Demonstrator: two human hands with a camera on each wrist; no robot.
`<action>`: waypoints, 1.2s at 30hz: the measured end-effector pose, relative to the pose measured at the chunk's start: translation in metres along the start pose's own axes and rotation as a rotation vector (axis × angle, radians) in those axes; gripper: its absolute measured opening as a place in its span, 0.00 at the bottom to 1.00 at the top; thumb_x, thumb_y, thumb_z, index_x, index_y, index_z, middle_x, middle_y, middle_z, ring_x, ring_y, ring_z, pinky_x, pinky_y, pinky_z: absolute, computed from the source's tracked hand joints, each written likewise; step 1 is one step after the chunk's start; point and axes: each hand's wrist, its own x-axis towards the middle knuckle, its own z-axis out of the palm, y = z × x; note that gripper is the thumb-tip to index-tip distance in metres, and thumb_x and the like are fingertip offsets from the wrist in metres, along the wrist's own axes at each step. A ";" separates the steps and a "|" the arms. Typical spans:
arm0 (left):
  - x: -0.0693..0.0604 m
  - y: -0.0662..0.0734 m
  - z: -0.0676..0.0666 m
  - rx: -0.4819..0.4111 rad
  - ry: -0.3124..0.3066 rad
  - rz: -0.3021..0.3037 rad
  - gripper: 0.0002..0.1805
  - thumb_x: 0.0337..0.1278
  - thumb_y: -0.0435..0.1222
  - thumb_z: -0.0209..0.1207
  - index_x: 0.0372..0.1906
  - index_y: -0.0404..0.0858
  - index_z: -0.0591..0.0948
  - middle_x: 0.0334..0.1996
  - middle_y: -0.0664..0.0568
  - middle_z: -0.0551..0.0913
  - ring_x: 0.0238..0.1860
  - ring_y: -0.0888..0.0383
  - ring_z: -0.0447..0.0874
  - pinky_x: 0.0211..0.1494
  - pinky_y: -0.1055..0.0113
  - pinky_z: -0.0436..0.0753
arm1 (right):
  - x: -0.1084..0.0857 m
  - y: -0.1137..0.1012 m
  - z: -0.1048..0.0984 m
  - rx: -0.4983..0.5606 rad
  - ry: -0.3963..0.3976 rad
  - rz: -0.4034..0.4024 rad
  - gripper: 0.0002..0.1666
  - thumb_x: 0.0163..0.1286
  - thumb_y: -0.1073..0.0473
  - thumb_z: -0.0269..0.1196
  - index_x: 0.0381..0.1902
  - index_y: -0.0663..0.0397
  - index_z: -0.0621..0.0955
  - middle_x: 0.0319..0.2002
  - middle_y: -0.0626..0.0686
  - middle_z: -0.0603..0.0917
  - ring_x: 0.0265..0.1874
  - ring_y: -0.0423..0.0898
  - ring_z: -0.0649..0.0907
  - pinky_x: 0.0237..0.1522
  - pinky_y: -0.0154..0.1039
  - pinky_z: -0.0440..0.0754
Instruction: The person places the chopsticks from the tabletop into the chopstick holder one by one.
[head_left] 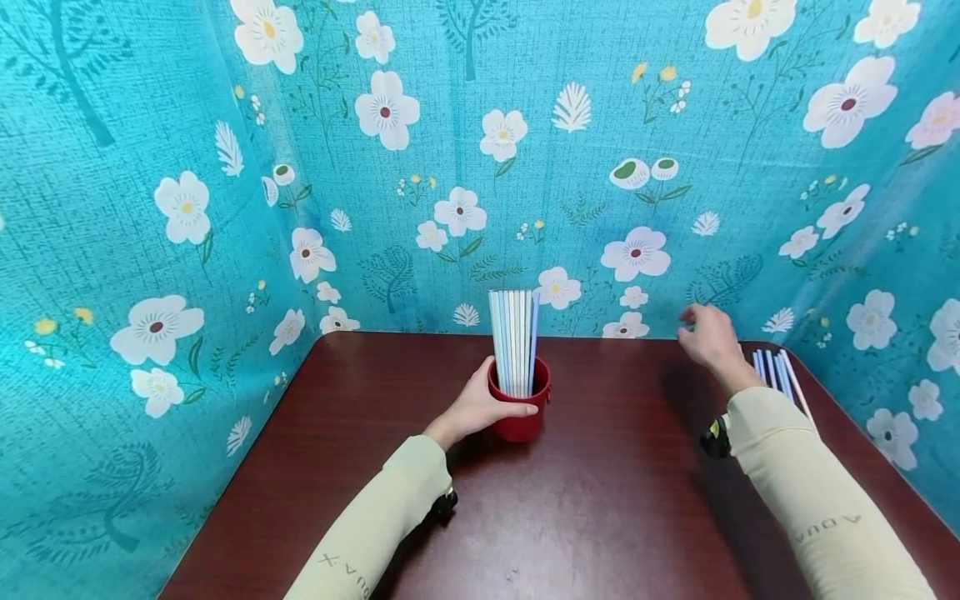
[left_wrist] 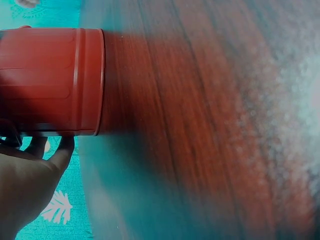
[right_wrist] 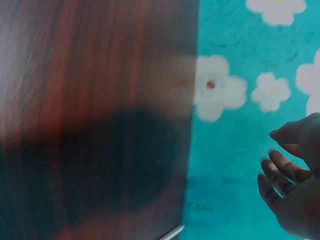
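A small red bucket [head_left: 519,427] stands upright on the table, holding a bunch of long thin white and pale blue sticks [head_left: 514,342] that look like straws. My left hand [head_left: 480,404] grips it from the left, thumb across the front near the rim. The left wrist view shows the bucket's side [left_wrist: 50,75] with fingers [left_wrist: 62,152] against it. Above the table's far right part, my right hand [head_left: 711,337] is raised, fingers loosely bent and holding nothing. Just right of that hand lie more white and blue sticks [head_left: 780,375], partly hidden by the forearm.
The dark reddish-brown table [head_left: 570,517] has its far edge close to a teal flowered cloth [head_left: 525,208], which also hangs along both sides. A stick's pale end [right_wrist: 174,232] shows at the bottom of the right wrist view.
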 end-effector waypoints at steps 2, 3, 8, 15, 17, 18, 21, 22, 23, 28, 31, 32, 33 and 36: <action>0.000 0.000 0.000 0.003 -0.001 0.001 0.45 0.45 0.48 0.79 0.68 0.58 0.66 0.62 0.62 0.77 0.61 0.57 0.75 0.56 0.54 0.85 | -0.003 0.011 0.001 -0.020 -0.012 0.013 0.20 0.70 0.65 0.56 0.55 0.76 0.76 0.53 0.76 0.73 0.55 0.74 0.73 0.54 0.70 0.73; 0.000 0.000 0.000 0.005 -0.002 0.001 0.45 0.45 0.48 0.79 0.68 0.58 0.66 0.62 0.62 0.77 0.61 0.57 0.75 0.56 0.54 0.85 | -0.005 0.016 0.001 -0.032 -0.014 0.020 0.21 0.69 0.65 0.56 0.54 0.77 0.76 0.53 0.77 0.72 0.55 0.75 0.72 0.54 0.70 0.72; -0.001 0.000 0.001 0.016 -0.003 -0.001 0.46 0.44 0.48 0.79 0.68 0.57 0.66 0.62 0.61 0.76 0.62 0.56 0.75 0.57 0.54 0.85 | -0.015 0.036 0.002 -0.090 -0.025 0.041 0.21 0.66 0.66 0.57 0.52 0.80 0.75 0.51 0.79 0.71 0.53 0.76 0.71 0.53 0.71 0.71; 0.000 -0.002 0.000 0.018 -0.005 0.002 0.46 0.43 0.49 0.80 0.68 0.57 0.66 0.62 0.61 0.77 0.61 0.57 0.75 0.56 0.54 0.85 | -0.029 0.067 0.000 -0.177 -0.097 0.122 0.17 0.64 0.66 0.58 0.44 0.80 0.75 0.44 0.79 0.72 0.45 0.74 0.74 0.44 0.68 0.75; 0.001 -0.002 0.000 0.016 -0.008 0.000 0.46 0.43 0.49 0.80 0.68 0.58 0.66 0.61 0.62 0.76 0.61 0.57 0.75 0.56 0.54 0.85 | -0.033 0.074 0.000 -0.191 -0.116 0.143 0.17 0.63 0.67 0.59 0.42 0.81 0.75 0.43 0.79 0.72 0.44 0.75 0.74 0.43 0.68 0.75; 0.001 -0.003 0.000 0.013 -0.009 0.000 0.46 0.43 0.49 0.80 0.68 0.58 0.66 0.61 0.62 0.76 0.61 0.57 0.75 0.56 0.54 0.85 | -0.034 0.077 0.000 -0.197 -0.117 0.147 0.18 0.62 0.67 0.59 0.42 0.82 0.75 0.42 0.80 0.73 0.43 0.76 0.75 0.43 0.68 0.76; 0.001 -0.003 0.000 0.006 -0.006 -0.003 0.46 0.43 0.49 0.80 0.68 0.59 0.66 0.62 0.63 0.76 0.61 0.57 0.75 0.56 0.54 0.85 | -0.037 0.084 0.000 -0.201 -0.124 0.163 0.21 0.61 0.66 0.59 0.44 0.84 0.75 0.42 0.81 0.75 0.43 0.77 0.76 0.44 0.68 0.76; 0.001 -0.003 -0.001 0.005 -0.006 -0.005 0.46 0.43 0.49 0.80 0.68 0.59 0.66 0.62 0.63 0.76 0.62 0.57 0.75 0.56 0.54 0.85 | -0.038 0.086 0.000 -0.202 -0.128 0.173 0.21 0.61 0.66 0.59 0.45 0.85 0.75 0.42 0.81 0.75 0.42 0.77 0.76 0.44 0.68 0.76; 0.001 -0.003 -0.001 0.006 -0.004 -0.006 0.46 0.43 0.49 0.80 0.68 0.59 0.66 0.62 0.63 0.76 0.62 0.57 0.75 0.55 0.54 0.85 | -0.039 0.088 0.000 -0.210 -0.132 0.182 0.22 0.61 0.66 0.59 0.44 0.85 0.75 0.41 0.82 0.75 0.42 0.77 0.77 0.43 0.68 0.76; 0.000 -0.001 -0.001 0.011 -0.002 -0.014 0.47 0.42 0.49 0.80 0.68 0.60 0.65 0.62 0.63 0.76 0.62 0.57 0.75 0.56 0.54 0.85 | -0.042 0.096 0.002 -0.229 -0.195 0.248 0.19 0.63 0.63 0.60 0.37 0.83 0.76 0.40 0.81 0.75 0.39 0.75 0.77 0.42 0.66 0.77; 0.000 0.000 -0.001 0.009 -0.001 -0.017 0.47 0.42 0.49 0.80 0.68 0.60 0.65 0.62 0.63 0.76 0.62 0.57 0.74 0.55 0.54 0.85 | -0.044 0.101 0.005 -0.226 -0.225 0.271 0.20 0.64 0.62 0.59 0.37 0.82 0.76 0.42 0.83 0.73 0.40 0.74 0.75 0.42 0.66 0.76; 0.000 0.000 -0.001 0.007 -0.001 -0.018 0.48 0.42 0.49 0.80 0.68 0.60 0.65 0.62 0.63 0.76 0.62 0.57 0.74 0.55 0.54 0.85 | -0.045 0.103 0.006 -0.225 -0.229 0.276 0.20 0.65 0.61 0.59 0.37 0.82 0.76 0.43 0.83 0.73 0.40 0.74 0.74 0.43 0.67 0.76; -0.001 0.000 -0.001 0.006 -0.002 -0.019 0.47 0.42 0.49 0.80 0.68 0.60 0.65 0.62 0.63 0.76 0.62 0.57 0.74 0.55 0.54 0.85 | -0.045 0.103 0.006 -0.221 -0.235 0.283 0.20 0.65 0.61 0.58 0.36 0.82 0.77 0.44 0.84 0.72 0.40 0.74 0.74 0.42 0.66 0.76; 0.000 -0.001 -0.001 0.000 -0.003 -0.015 0.47 0.42 0.49 0.80 0.68 0.59 0.66 0.62 0.63 0.76 0.62 0.57 0.75 0.56 0.54 0.85 | -0.045 0.104 0.008 -0.207 -0.240 0.291 0.21 0.66 0.61 0.57 0.38 0.83 0.76 0.46 0.84 0.70 0.41 0.74 0.74 0.42 0.67 0.76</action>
